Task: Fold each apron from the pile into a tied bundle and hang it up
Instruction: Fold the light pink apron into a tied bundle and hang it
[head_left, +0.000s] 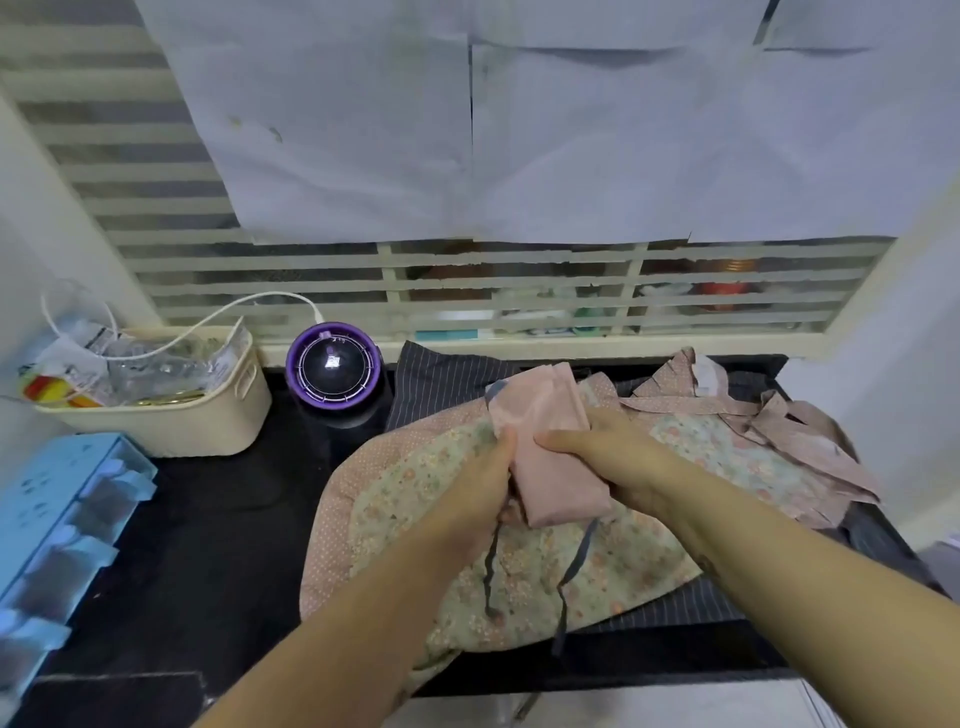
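Observation:
A folded pink apron (545, 441) is held up over the pile. My left hand (478, 493) grips its left side and lower corner. My right hand (608, 457) grips its right side, thumb lying across the front. Two dark grey ties (571, 566) hang from the bundle's lower end. Beneath lies the pile: a floral green apron (597, 571), a pink dotted apron (753, 421) with loose straps at the right, and a dark pinstriped apron (441, 379) at the back.
A black counter (218, 519) carries a cream basket (176, 410) of packets at the left and a purple round device (332, 364) with a white cable. Blue plastic drawers (57, 519) stand at the far left. A barred window covered with white paper (519, 130) rises behind.

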